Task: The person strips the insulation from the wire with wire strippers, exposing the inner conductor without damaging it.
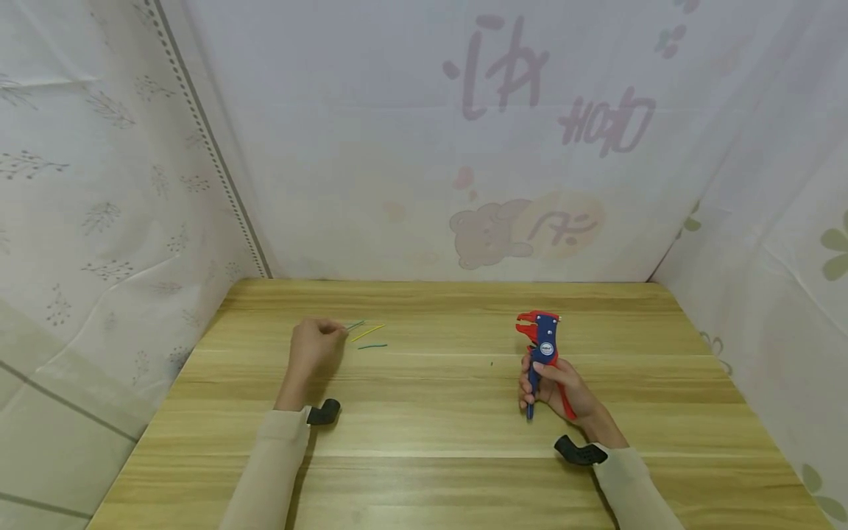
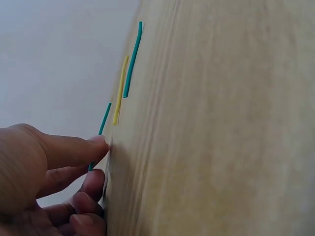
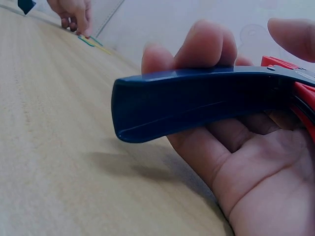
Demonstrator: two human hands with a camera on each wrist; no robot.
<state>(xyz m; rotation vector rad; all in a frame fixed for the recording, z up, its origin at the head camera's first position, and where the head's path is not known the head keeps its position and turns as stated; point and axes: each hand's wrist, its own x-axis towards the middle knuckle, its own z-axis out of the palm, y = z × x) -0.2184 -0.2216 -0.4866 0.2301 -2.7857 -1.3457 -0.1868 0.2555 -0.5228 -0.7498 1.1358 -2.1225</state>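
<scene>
I have the left hand (image 1: 313, 346) low over the left part of the desk (image 1: 424, 419), its grip pinching a slim green wire (image 2: 105, 118) between thumb and fingertips; on my left wrist view the wire pokes out past the thumb. Just right of it I find a yellow wire (image 1: 367, 333) lying slantwise on the desk, and near that a slightly bent blue-green wire (image 1: 372, 346), both loose and clear of the fingers. Well over to the right I make out a dark speck (image 1: 492, 363), too small to name. Next I see the red-and-blue wire stripper (image 1: 547, 338), raised off the desk, its red jaws facing left. The right hand (image 1: 573, 386) has its grip wrapped round the tool, fingers curled over the blue handle (image 3: 187, 98).
</scene>
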